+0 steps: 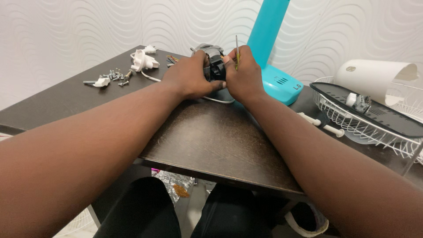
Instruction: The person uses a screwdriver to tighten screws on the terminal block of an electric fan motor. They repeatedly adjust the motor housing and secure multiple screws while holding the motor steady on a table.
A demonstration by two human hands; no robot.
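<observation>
**On the worktop: fan stripped down, motor in hand**

On the dark worktop (220, 136) the turquoise fan stand (275, 66) stands bare, the wire grille (374, 128) lies off, and screws (115, 76) lie loose. My left hand (189, 76) grips the motor (214, 61); my right hand (243, 75) pinches a thin screwdriver (236, 52) on it. The motor seems not yet opened.

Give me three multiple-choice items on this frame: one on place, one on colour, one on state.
1. Where does the pile of loose screws lie?
A. far left part of the table
B. in the wire guard
C. on the floor

2. What colour is the stand behind the hands?
A. red
B. turquoise
C. black

3. How is the small motor held?
A. lying untouched
B. in the right hand only
C. gripped by the left hand, while the right hand holds a thin tool at it

Key: 1 A, the screws sit by the white plug; 2 B, plainly turquoise; 3 C, both hands close around it.
</observation>
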